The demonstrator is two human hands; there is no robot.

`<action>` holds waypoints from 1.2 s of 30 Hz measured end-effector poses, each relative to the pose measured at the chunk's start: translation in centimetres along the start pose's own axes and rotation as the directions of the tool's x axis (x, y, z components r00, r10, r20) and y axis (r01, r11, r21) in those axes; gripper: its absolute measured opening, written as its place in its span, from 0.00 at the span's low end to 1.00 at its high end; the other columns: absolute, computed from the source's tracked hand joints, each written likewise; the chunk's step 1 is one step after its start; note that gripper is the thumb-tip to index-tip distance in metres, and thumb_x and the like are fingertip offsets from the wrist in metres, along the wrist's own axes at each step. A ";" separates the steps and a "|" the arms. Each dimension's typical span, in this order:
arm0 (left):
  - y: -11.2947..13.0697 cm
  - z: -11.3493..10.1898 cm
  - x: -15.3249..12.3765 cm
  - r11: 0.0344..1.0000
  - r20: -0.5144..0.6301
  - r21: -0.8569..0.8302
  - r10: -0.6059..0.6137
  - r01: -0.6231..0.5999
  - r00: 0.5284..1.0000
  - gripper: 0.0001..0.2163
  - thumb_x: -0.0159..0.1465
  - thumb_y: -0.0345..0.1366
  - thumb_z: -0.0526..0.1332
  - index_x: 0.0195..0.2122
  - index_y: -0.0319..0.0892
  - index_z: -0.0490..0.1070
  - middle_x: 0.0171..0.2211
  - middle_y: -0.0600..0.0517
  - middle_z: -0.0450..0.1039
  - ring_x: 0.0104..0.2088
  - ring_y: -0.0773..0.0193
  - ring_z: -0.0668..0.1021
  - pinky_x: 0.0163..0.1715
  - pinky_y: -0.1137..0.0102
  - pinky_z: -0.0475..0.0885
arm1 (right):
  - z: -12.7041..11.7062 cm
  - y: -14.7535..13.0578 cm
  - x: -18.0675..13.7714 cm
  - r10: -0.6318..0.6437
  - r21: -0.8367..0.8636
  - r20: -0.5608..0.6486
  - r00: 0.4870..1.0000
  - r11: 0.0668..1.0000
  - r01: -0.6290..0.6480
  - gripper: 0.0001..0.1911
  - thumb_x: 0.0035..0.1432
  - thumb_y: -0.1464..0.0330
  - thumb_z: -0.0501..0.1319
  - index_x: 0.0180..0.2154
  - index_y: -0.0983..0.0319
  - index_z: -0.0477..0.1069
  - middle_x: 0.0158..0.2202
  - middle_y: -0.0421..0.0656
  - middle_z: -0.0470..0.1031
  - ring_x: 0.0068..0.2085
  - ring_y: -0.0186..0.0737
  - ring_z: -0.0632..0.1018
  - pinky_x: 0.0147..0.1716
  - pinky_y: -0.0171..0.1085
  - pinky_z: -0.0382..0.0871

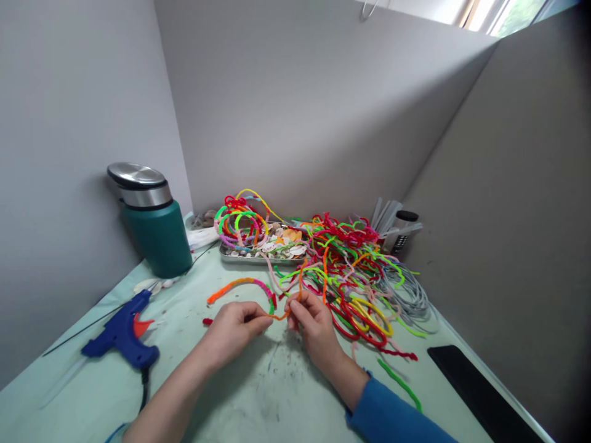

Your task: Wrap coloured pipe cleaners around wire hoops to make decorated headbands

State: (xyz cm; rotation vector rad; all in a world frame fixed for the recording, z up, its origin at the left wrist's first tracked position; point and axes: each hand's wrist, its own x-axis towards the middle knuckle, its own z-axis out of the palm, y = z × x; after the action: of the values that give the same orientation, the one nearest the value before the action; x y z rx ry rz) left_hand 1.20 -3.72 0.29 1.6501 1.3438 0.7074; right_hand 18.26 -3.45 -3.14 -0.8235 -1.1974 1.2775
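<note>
My left hand (233, 331) and my right hand (313, 325) meet over the pale green table (258, 394), both pinching an orange pipe cleaner (282, 315) stretched between them. One end of it rises past my right fingers toward the pile. A curved band wrapped in orange, pink and green (242, 285) lies just beyond my hands. A big tangle of coloured pipe cleaners (351, 271) spreads out to the right of my right hand.
A blue glue gun (122, 335) lies at the left, a teal flask (154, 224) behind it. A metal tray (258, 252) with shells and wrapped rings stands at the back. Grey wire coils (409, 295), a black flat object (480, 394) and a stick holder (399, 231) sit right.
</note>
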 end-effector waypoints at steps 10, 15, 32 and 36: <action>-0.3 -0.3 0.4 0.857 -0.029 -0.493 -0.187 0.149 0.982 0.16 0.50 0.49 0.63 0.26 0.38 0.68 0.14 0.60 0.60 0.14 0.74 0.61 0.16 0.77 0.54 | 0.4 0.0 0.1 -0.043 -0.143 -0.036 0.998 0.989 0.037 0.09 0.56 0.63 0.58 0.29 0.63 0.65 0.23 0.37 0.66 0.21 0.28 0.66 0.20 0.29 0.59; 0.4 -0.2 0.1 0.777 -0.097 -0.620 -0.215 0.110 0.972 0.15 0.49 0.46 0.65 0.23 0.38 0.66 0.16 0.59 0.63 0.15 0.76 0.61 0.15 0.80 0.55 | 0.5 0.0 -0.7 -0.207 -0.335 0.124 0.970 0.912 0.237 0.06 0.58 0.68 0.56 0.29 0.62 0.66 0.27 0.41 0.68 0.27 0.33 0.70 0.27 0.33 0.64; -0.1 -0.2 0.3 0.890 -0.114 -0.447 -0.151 0.086 0.982 0.17 0.50 0.45 0.63 0.39 0.43 0.72 0.30 0.54 0.67 0.25 0.68 0.68 0.26 0.69 0.73 | 0.0 -0.1 -1.0 -0.318 -0.551 0.188 0.929 0.749 0.368 0.04 0.58 0.71 0.54 0.30 0.62 0.65 0.28 0.41 0.66 0.29 0.34 0.68 0.28 0.33 0.61; -0.8 -0.2 0.1 0.972 -0.113 -0.236 -0.023 -0.005 0.993 0.13 0.52 0.43 0.61 0.37 0.44 0.74 0.32 0.52 0.68 0.27 0.66 0.69 0.24 0.71 0.72 | -0.1 -0.3 -0.9 -0.327 -0.564 0.210 0.921 0.729 0.388 0.05 0.58 0.71 0.54 0.29 0.62 0.64 0.27 0.40 0.66 0.28 0.34 0.67 0.28 0.34 0.61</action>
State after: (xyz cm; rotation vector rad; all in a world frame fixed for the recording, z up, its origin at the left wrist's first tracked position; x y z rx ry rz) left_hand 0.67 -3.53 -0.28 1.4313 1.2918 0.9317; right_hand 18.54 -4.34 -3.09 -0.9183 -1.7881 0.6118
